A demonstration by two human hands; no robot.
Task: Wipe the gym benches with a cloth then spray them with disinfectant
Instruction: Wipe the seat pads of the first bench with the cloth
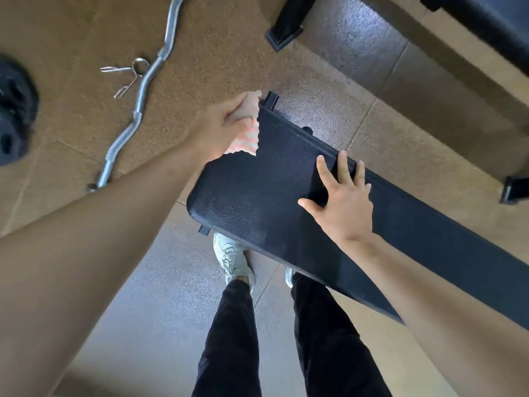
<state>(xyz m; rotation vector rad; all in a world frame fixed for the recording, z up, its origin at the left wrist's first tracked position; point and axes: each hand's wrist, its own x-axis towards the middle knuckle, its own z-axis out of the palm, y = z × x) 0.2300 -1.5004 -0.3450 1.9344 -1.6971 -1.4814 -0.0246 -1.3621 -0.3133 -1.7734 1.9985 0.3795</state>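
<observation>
Both hands are at the gym bench (257, 202). The left hand (219, 126) clenches a bunched pink-and-white cloth (246, 140) and presses it against the far corner at the end of the black pad. The right hand (342, 202) lies flat on the pad with fingers spread and holds nothing; its fingertips reach the far edge, and it looks to be steadying the person or the pad.

I judge this to be the wiping step, at work on the end of the pad, with the spraying not yet begun. No disinfectant bottle is in view. The next move probably calls for drawing the cloth along the pad toward the right hand with firm, overlapping strokes. That hand would have to lift or slide aside so that the patch under it gets wiped too. A second bench (486, 27) shows at the upper right, well apart. A curl bar (143, 90) lies on the floor to the left.
</observation>
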